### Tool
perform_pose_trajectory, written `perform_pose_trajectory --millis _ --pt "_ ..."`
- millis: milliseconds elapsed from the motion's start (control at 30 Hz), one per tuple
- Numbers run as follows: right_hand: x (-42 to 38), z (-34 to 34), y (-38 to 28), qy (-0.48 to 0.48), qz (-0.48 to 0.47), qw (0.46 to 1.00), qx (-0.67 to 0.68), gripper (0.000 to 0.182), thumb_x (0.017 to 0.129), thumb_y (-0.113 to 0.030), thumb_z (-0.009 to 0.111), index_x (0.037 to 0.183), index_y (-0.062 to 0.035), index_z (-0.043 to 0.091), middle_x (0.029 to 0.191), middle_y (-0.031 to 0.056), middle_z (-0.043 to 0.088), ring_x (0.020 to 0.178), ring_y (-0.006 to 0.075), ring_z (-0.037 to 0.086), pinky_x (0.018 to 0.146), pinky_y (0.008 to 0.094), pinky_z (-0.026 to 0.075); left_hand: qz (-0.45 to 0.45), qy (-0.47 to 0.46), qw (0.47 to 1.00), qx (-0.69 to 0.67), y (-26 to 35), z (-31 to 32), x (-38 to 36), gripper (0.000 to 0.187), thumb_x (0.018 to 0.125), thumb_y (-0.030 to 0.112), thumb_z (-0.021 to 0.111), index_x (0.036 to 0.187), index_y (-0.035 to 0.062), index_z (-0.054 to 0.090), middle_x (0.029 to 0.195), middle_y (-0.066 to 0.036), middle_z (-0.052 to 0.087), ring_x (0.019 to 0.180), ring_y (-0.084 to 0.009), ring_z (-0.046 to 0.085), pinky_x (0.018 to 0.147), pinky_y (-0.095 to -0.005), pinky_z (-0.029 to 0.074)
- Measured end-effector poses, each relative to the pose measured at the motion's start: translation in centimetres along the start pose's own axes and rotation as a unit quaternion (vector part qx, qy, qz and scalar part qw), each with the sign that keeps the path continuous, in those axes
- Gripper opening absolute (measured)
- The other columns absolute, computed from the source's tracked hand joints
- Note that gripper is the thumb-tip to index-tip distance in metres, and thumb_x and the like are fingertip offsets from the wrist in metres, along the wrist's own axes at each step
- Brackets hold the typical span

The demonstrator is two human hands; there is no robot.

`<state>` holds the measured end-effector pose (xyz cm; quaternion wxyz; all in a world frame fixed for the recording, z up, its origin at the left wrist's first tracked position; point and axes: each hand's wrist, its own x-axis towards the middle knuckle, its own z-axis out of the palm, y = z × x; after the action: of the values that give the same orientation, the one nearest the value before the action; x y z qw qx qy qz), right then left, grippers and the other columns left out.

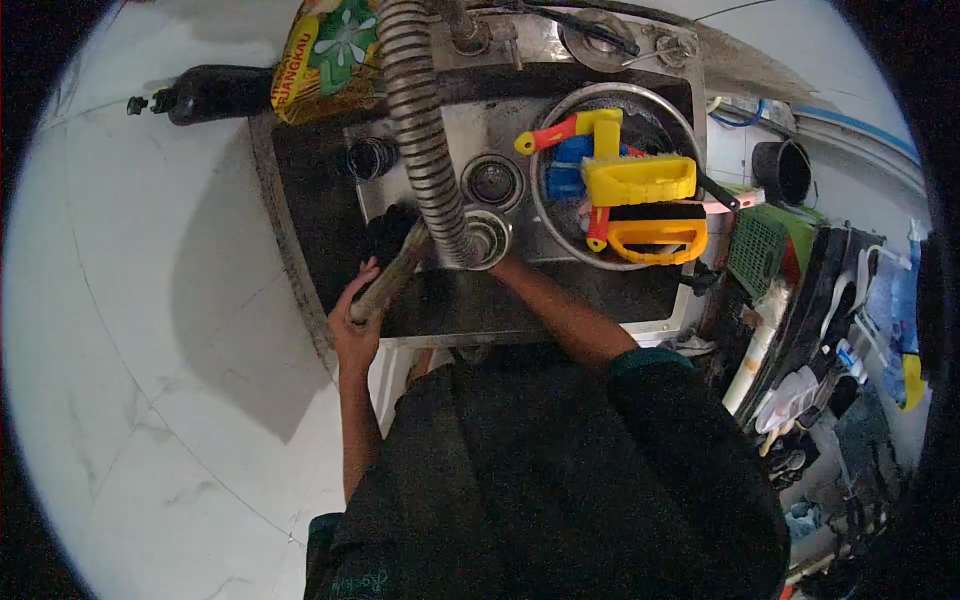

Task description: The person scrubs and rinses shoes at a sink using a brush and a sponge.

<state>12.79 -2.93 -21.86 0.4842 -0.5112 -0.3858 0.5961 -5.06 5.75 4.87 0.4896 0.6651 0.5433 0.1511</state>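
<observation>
My left hand point(354, 314) is closed around a greyish-brown, worn-looking handle point(400, 262) that slants up to the right. At its upper end lies a dark mass point(392, 228), too dim to name. My right hand point(492, 266) is at the sink's front, mostly hidden behind the round metal end point(487, 238) of a ribbed flexible hose point(415, 110); its fingers do not show. Both hands are over the steel sink point(440, 292), whose drain point(492, 182) lies just beyond the hose end.
A large metal bowl point(541, 190) on the right holds yellow brushes point(640, 182), red-and-yellow handles and a blue piece. A black coil point(370, 158) sits left of the hose. Behind are a yellow bag point(300, 75) and black bottle point(215, 95). A green basket point(757, 250) stands right.
</observation>
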Motion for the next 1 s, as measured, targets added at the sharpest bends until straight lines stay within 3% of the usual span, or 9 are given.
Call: perform_pose_trajectory --millis 33,100,167,233,367,467,733,867,1000 --pt "0.5 1.8 -6.0 0.067 -0.079 0.96 -0.261 0.049 0.089 -0.034 0.066 0.127 -0.0056 0.053 0.124 0.0138 0.058 0.109 0.03 0.056 0.095 0.0381 0.046 -0.005 -0.005 1.0 0.007 -0.1 -0.1 0.2 0.04 0.08 -0.004 0.067 0.119 0.0012 0.061 0.129 -0.02 0.058 0.13 -0.0306 0.046 0.111 -0.0434 0.032" --pt "0.8 2.1 -9.9 0.098 -0.096 0.907 -0.398 0.051 0.084 -0.033 0.07 0.125 -0.0064 0.054 0.124 0.014 0.058 0.111 0.0297 0.056 0.097 0.039 0.045 -0.011 -0.013 1.0 0.018 -0.3 0.1 0.1 0.039 0.081 -0.003 0.067 0.119 0.0008 0.061 0.129 -0.02 0.058 0.13 -0.0307 0.047 0.111 -0.0437 0.032" --pt "1.3 -0.1 -9.3 0.04 0.013 0.985 -0.168 0.056 0.075 -0.031 0.077 0.122 -0.0078 0.056 0.123 0.0147 0.059 0.114 0.0309 0.056 0.098 0.0418 0.045 -0.007 -0.028 0.999 0.029 -0.3 0.5 0.0 0.038 0.081 -0.003 0.067 0.118 0.0007 0.061 0.129 -0.02 0.058 0.13 -0.0307 0.047 0.111 -0.0437 0.032" --pt "1.8 0.2 -8.9 0.026 0.07 0.995 -0.07 0.059 0.07 -0.03 0.08 0.119 -0.0066 0.058 0.118 0.0167 0.062 0.112 0.032 0.059 0.095 0.043 0.047 0.015 -0.014 1.0 0.015 -0.9 0.5 0.4 0.039 0.08 -0.001 0.07 0.118 0.0002 0.061 0.124 -0.016 0.061 0.12 -0.026 0.054 0.104 -0.0398 0.039" --pt "-0.9 2.9 -9.4 0.106 0.098 0.976 -0.166 0.056 0.069 -0.032 0.079 0.11 0.0024 0.061 0.103 0.0249 0.065 0.104 0.0349 0.063 0.088 0.0439 0.052 0.018 -0.022 0.998 0.057 -0.3 1.4 -0.4 0.04 0.08 0.0 0.071 0.118 0.0001 0.061 0.121 -0.015 0.063 0.116 -0.0241 0.057 0.102 -0.0379 0.041" --pt "-0.3 0.9 -10.3 0.08 0.076 0.984 -0.137 0.059 0.07 -0.032 0.079 0.113 0.0018 0.058 0.108 0.024 0.064 0.105 0.0351 0.062 0.09 0.0447 0.05 -0.014 -0.043 0.999 0.03 0.7 1.9 -0.4 0.04 0.079 -0.005 0.066 0.117 0.0052 0.063 0.131 -0.018 0.057 0.133 -0.0314 0.043 0.111 -0.0445 0.031" --pt "0.2 -0.2 -18.2 0.004 0.087 0.981 -0.172 0.051 0.078 -0.026 0.071 0.122 -0.0045 0.055 0.122 0.0189 0.059 0.115 0.0358 0.056 0.1 0.0455 0.042 0.021 -0.055 0.997 0.054 -0.1 1.6 -0.7 0.038 0.081 -0.005 0.063 0.117 0.0055 0.063 0.131 -0.016 0.057 0.133 -0.032 0.043 0.112 -0.0468 0.03" --pt "-1.6 2.2 -13.0 0.048 0.066 0.982 -0.171 0.054 0.079 -0.03 0.07 0.122 -0.0001 0.054 0.118 0.0246 0.059 0.11 0.0439 0.057 0.095 0.0481 0.046 0.029 -0.095 0.989 0.111 1.3 2.4 -1.2 0.043 0.079 -0.006 0.064 0.12 0.0086 0.063 0.131 -0.015 0.058 0.133 -0.03 0.043 0.112 -0.0463 0.032" --pt "-2.6 1.4 -18.3 0.113 0.072 0.962 -0.236 0.049 0.083 -0.035 0.068 0.111 0.0042 0.059 0.108 0.0277 0.062 0.102 0.0411 0.061 0.09 0.0468 0.048 0.055 -0.077 0.993 0.068 2.2 2.5 -0.4 0.056 0.075 -0.012 0.061 0.125 0.0124 0.061 0.134 -0.011 0.056 0.134 -0.0296 0.041 0.11 -0.0427 0.035"
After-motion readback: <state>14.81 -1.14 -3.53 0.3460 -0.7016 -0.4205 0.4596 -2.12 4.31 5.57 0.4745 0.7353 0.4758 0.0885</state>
